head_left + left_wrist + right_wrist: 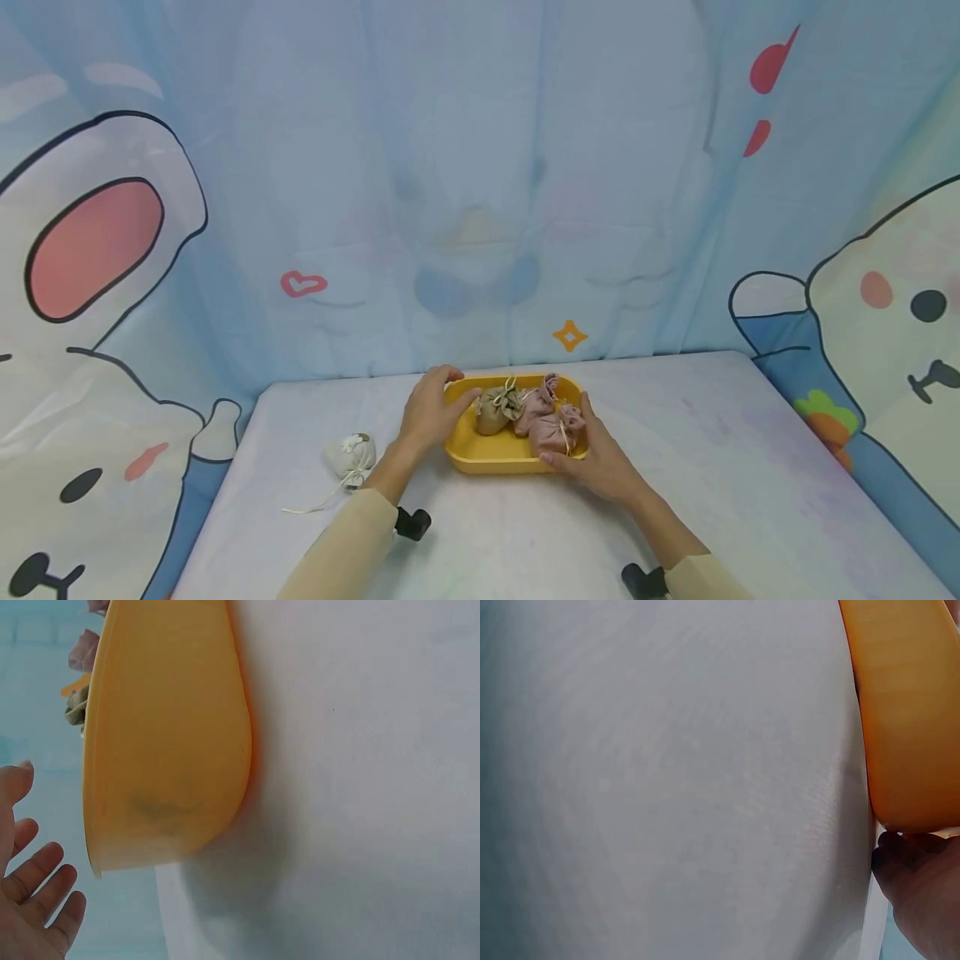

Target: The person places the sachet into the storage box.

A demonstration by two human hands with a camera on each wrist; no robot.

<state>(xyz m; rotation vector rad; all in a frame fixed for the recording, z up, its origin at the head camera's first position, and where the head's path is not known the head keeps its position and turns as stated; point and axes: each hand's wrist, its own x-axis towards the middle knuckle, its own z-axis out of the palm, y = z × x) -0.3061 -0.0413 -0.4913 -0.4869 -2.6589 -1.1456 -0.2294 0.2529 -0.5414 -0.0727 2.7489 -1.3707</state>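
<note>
Yellow tray: [495, 467] on the table [487, 550], toward its back edge, between the two hands.
Left hand: [435, 408] at the tray's left end, thumb reaching toward the green bag; the left wrist view shows the fingers loose and spread, holding nothing, with a gap between them and the tray.
Right hand: [600, 454] at the tray's right end, fingers along the outside, thumb at the front rim – I cannot tell whether it grips.
Green bag: [491, 417] inside the tray, left of the pink ones, its neck tied with string.
Pink bags: two, also in the tray – the front one [551, 437] toward the near right corner, the back one [531, 411] between it and the green bag.
White bag: [352, 457] on the table outside the tray, just left of the left forearm, its string trailing toward the left.
Sleeves: beige [345, 546], with a black device [412, 524] at each wrist.
Curtain: [465, 125] pale blue, behind the table, printed with white cartoon animals at both sides.
</note>
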